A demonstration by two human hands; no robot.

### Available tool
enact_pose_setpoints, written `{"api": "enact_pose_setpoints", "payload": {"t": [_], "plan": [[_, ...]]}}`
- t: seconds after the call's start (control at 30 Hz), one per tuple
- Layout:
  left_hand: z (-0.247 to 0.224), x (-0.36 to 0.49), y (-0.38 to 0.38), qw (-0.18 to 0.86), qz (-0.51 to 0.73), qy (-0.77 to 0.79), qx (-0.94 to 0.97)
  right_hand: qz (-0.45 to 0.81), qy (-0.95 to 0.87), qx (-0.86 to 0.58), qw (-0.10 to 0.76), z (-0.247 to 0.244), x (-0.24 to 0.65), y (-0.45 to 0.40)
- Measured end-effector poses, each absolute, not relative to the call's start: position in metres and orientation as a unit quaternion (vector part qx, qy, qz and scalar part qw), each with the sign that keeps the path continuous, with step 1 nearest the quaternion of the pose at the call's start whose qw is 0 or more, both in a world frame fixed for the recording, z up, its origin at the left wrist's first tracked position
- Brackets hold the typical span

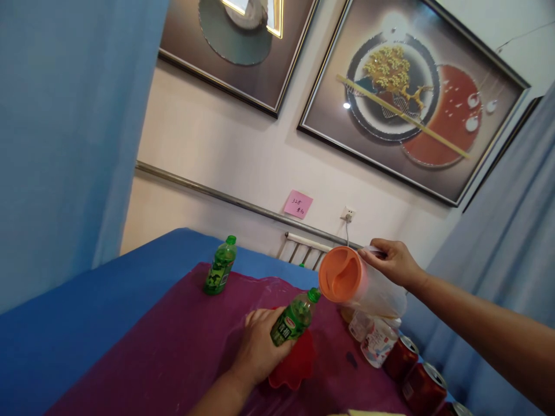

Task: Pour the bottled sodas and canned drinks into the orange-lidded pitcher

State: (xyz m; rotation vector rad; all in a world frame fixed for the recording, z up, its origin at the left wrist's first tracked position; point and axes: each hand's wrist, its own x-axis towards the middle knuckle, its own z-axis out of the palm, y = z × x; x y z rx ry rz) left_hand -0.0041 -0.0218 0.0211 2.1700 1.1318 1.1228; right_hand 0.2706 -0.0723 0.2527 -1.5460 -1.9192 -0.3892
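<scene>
My left hand (260, 346) is wrapped round a green-labelled bottle (295, 319), which leans to the right above a red scalloped bowl (299, 364). The bottle has a green top. My right hand (396, 260) grips the handle of a translucent pitcher (377, 289) with an orange lid (341, 274). That pitcher is tipped over to the left, its lid close to the top of the held bottle. Whether liquid passes between them is too small to tell.
A second green bottle (221, 266) stands upright at the back left of the purple cloth (173, 346). Along the right edge are a clear labelled container (378, 344) and several red cans (425, 388). Blue curtains (65, 133) hang at both sides.
</scene>
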Motion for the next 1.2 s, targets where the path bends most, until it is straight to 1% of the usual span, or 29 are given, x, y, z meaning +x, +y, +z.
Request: {"api": "enact_pose_setpoints", "payload": {"t": [0.43, 1.2], "plan": [[0.0171, -0.0038, -0.0197, 0.220, 0.415, 0.408, 0.783, -0.138, -0.729, -0.589, 0.321, 0.2495, 0.2726, -0.0714], [0.0171, -0.0039, -0.0217, 0.216, 0.414, 0.415, 0.781, -0.156, -0.736, -0.585, 0.302, 0.2501, 0.2689, -0.0727]]}}
